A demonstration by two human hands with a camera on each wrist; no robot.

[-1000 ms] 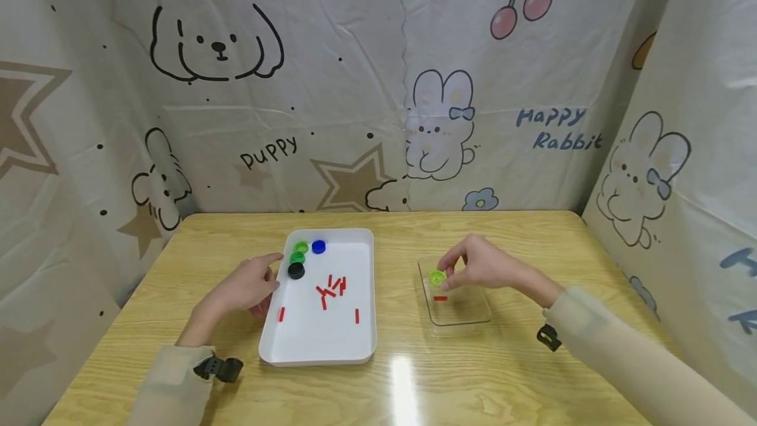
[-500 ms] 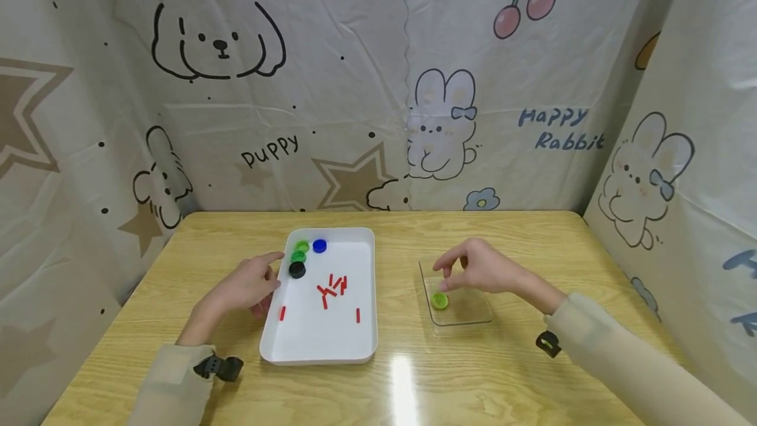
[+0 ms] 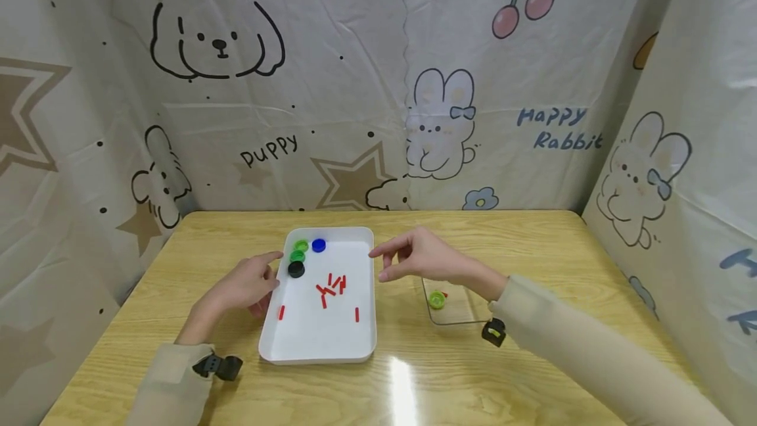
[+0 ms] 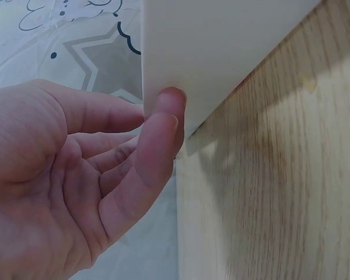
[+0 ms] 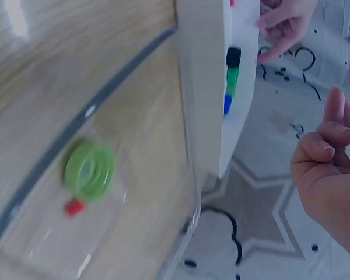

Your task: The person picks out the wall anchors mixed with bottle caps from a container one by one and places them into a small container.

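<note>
A white tray holds several bottle caps: a blue one, two green ones and a black one. Short red sticks lie scattered over its floor. At the tray's left rim, my left hand holds the edge, with curled fingers against the outer wall in the left wrist view. My right hand hovers by the right rim, thumb and index finger apart, nothing between them. Beneath its forearm, a clear box contains a yellow-green cap beside a red stick.
Both containers stand on a wooden table, the clear box to the right of the tray. A patterned cloth hangs behind the table and along both sides. Part of the box is hidden by the right arm.
My right hand has let the yellow-green cap go in the clear box, where it dropped by the red stick. It has since moved left to the tray. The left hand stays put.
</note>
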